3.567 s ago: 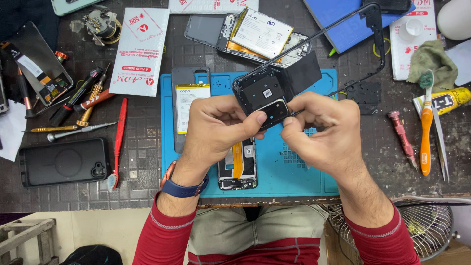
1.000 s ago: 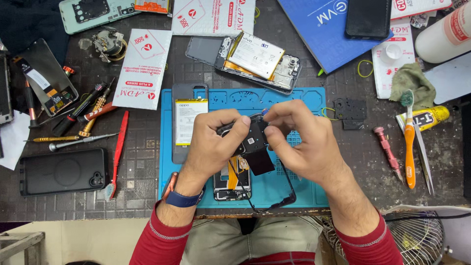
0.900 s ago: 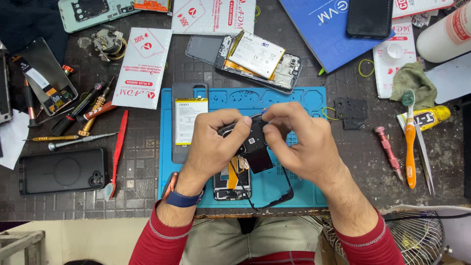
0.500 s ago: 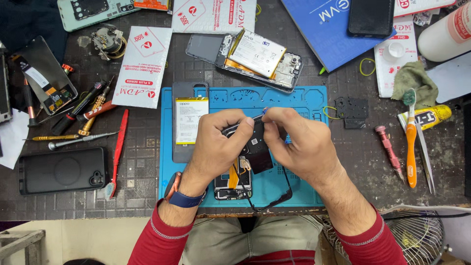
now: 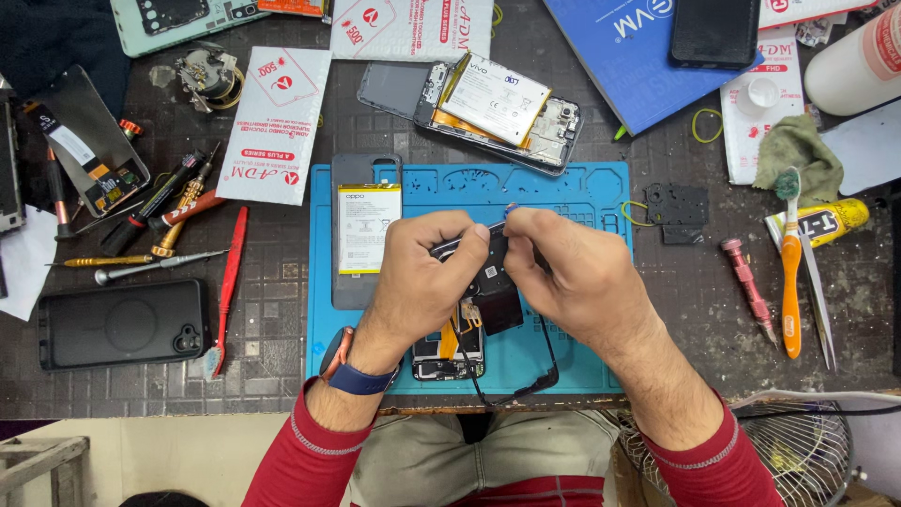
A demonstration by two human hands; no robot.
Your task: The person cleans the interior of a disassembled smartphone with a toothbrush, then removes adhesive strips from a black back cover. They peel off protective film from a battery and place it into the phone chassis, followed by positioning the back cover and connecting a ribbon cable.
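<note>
My left hand [image 5: 422,277] and my right hand [image 5: 568,277] meet over the blue work mat [image 5: 582,202], both gripping a black phone frame part [image 5: 496,286] tilted on edge. Its thin black bezel [image 5: 526,385] loops down toward the table's near edge. Under the hands lies an opened phone [image 5: 449,352] with an orange flex cable showing. A small blue tip shows at my right fingertips. A grey phone with a white battery [image 5: 366,225] lies on the mat just left of my left hand.
Another opened phone with a battery [image 5: 497,99] sits beyond the mat. Screwdrivers [image 5: 155,211], a red pry tool [image 5: 225,282] and a black phone case [image 5: 122,324] lie left. Right are a toothbrush [image 5: 790,272], tweezers, glue tube [image 5: 826,221] and a fan grille [image 5: 817,451].
The hands lowered the black frame from above the mat down onto the opened phone and drew closer together; in the last second the fingers shifted slightly on it.
</note>
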